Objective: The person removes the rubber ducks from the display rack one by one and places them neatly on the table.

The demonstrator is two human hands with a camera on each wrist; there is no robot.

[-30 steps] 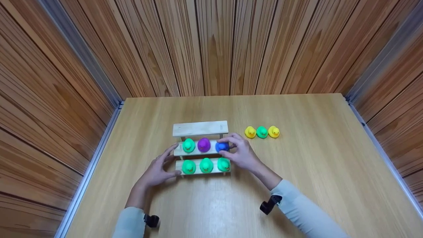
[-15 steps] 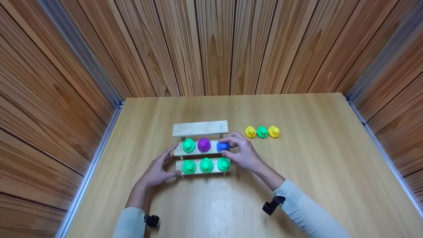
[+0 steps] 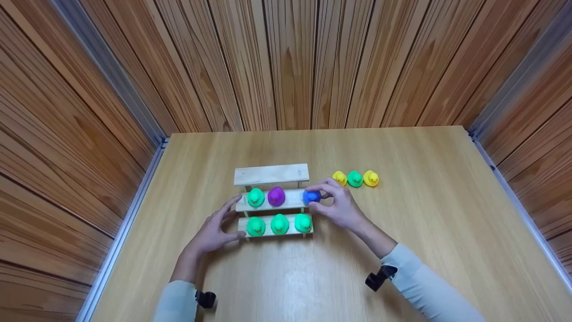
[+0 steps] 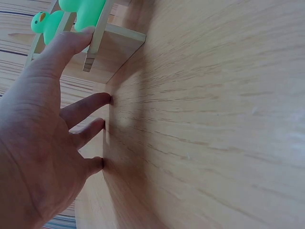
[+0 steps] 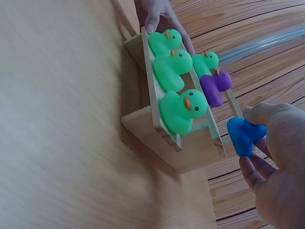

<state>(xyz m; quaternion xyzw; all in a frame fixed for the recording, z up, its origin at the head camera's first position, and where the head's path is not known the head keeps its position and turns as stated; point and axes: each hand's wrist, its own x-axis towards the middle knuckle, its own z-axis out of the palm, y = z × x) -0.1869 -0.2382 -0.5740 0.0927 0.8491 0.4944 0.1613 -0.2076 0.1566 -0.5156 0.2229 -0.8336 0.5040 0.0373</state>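
Observation:
My right hand (image 3: 340, 206) pinches a blue rubber duck (image 5: 244, 135) between thumb and fingers, just beyond the right end of the middle step of a three-step wooden rack (image 3: 271, 173). In the right wrist view the duck appears lifted off that step. A green duck (image 3: 255, 197) and a purple duck (image 3: 276, 196) stand on the middle step. Three green ducks (image 3: 279, 224) line the lowest step. At the rack's left end, my left hand (image 3: 215, 230) has its fingers spread, its thumb touching the lowest step (image 4: 90, 33) and several fingertips down on the table.
A short row stands on the table right of the rack: a yellow duck (image 3: 340, 177), a green duck (image 3: 355, 179) and another yellow duck (image 3: 371, 178). Wood-patterned walls (image 3: 290, 67) enclose the table's back and sides. The rack's top step bears no duck.
The right hand has moved right with the blue duck, from over the middle step to past its right end. The left hand has stayed in place.

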